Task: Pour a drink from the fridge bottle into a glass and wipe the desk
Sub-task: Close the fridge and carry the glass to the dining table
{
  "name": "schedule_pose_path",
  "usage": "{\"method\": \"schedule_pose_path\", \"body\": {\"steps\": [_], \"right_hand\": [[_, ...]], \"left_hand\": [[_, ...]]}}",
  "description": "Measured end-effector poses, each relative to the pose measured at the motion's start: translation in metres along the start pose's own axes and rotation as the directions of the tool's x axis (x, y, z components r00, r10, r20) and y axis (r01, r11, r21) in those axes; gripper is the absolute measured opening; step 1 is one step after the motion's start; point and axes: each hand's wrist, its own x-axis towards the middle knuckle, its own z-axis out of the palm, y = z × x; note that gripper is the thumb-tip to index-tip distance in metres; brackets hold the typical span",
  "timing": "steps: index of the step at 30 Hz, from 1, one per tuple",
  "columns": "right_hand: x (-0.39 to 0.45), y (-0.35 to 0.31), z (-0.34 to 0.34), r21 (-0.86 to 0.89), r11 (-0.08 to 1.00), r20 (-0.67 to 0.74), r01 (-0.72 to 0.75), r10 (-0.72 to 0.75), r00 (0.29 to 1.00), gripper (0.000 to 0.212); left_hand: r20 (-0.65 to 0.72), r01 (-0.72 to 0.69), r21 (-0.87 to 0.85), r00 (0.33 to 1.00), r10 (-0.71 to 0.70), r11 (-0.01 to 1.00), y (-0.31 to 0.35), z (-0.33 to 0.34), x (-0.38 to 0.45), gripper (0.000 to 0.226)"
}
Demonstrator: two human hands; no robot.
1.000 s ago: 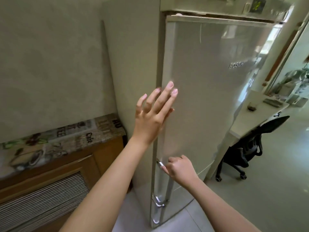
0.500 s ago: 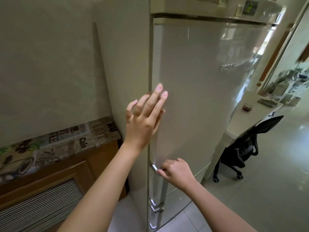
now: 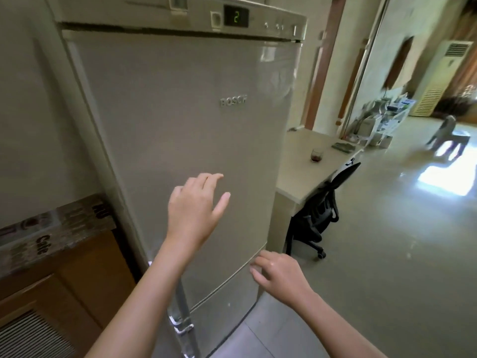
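Observation:
A tall beige fridge (image 3: 196, 120) fills the middle of the head view, its door closed and a green "2" on its display. My left hand (image 3: 193, 210) hovers in front of the door with fingers spread and holds nothing. Lower right, my right hand (image 3: 278, 275) is by the door's bottom edge, fingers loosely curled and empty. The metal handle (image 3: 180, 306) shows below my left forearm. On the pale desk (image 3: 296, 171) to the right of the fridge stands a glass (image 3: 317, 155) with a little dark drink in it. No bottle is visible.
A black office chair (image 3: 320, 215) is tucked under the desk. A wooden cabinet with a printed top (image 3: 51, 236) stands left of the fridge. A small dark object (image 3: 343, 147) lies at the desk's far end. Open tiled floor stretches right; clutter and a standing air conditioner (image 3: 438, 78) are far back.
My right hand has let go of the fridge handle and moved right. My left hand has come off the door's edge. The view has swung right, showing the desk and glass.

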Motion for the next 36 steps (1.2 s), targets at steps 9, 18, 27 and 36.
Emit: {"method": "schedule_pose_path", "body": {"steps": [9, 18, 27, 36], "right_hand": [[-0.116, 0.119, -0.096, 0.070, 0.942, -0.179, -0.328, 0.336, 0.925, 0.025], [-0.175, 0.214, -0.146, 0.063, 0.832, -0.218, -0.551, 0.550, 0.806, 0.026], [-0.151, 0.337, -0.169, 0.074, 0.735, -0.207, -0.675, 0.673, 0.710, 0.025], [-0.091, 0.448, -0.181, 0.098, 0.716, -0.241, -0.692, 0.691, 0.681, 0.031]], "left_hand": [[0.290, -0.071, -0.136, 0.951, 0.108, 0.988, 0.174, 0.066, -0.020, 0.039], [0.397, -0.144, -0.296, 0.881, 0.258, 0.944, 0.302, 0.132, -0.005, 0.039], [0.454, -0.115, -0.415, 0.833, 0.315, 0.903, 0.366, 0.243, 0.060, 0.041], [0.455, -0.129, -0.479, 0.809, 0.371, 0.868, 0.410, 0.345, 0.144, 0.040]]}}
